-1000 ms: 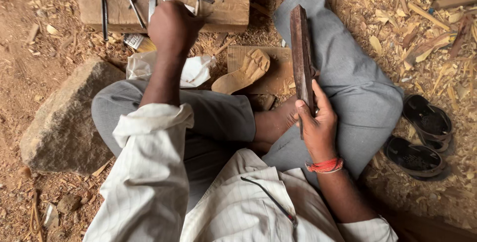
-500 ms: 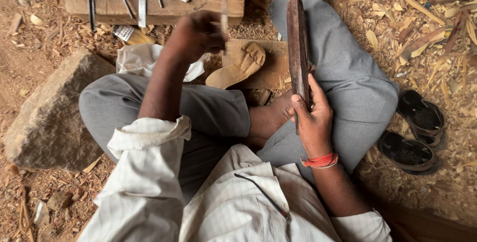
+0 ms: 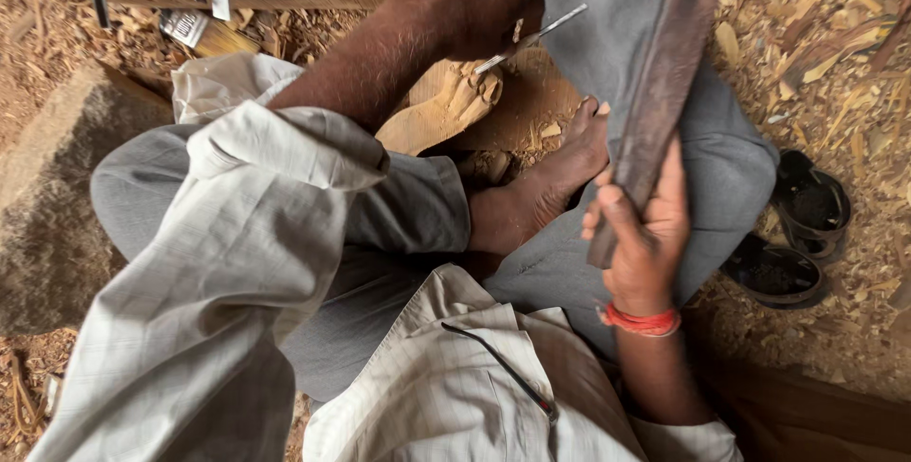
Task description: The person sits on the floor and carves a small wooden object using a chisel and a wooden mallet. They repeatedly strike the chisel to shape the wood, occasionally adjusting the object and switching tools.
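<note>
Here the left hand point(image 3: 479, 7) pinches a thin chisel point(image 3: 529, 38), its tip angled down toward the carving point(image 3: 446, 106) braced by the foot point(image 3: 541, 187); the right hand point(image 3: 645, 234) grips a dark mallet point(image 3: 664, 83), raised as if to strike.

Stone block point(image 3: 57, 206) left; black sandals point(image 3: 797, 244) right.
</note>
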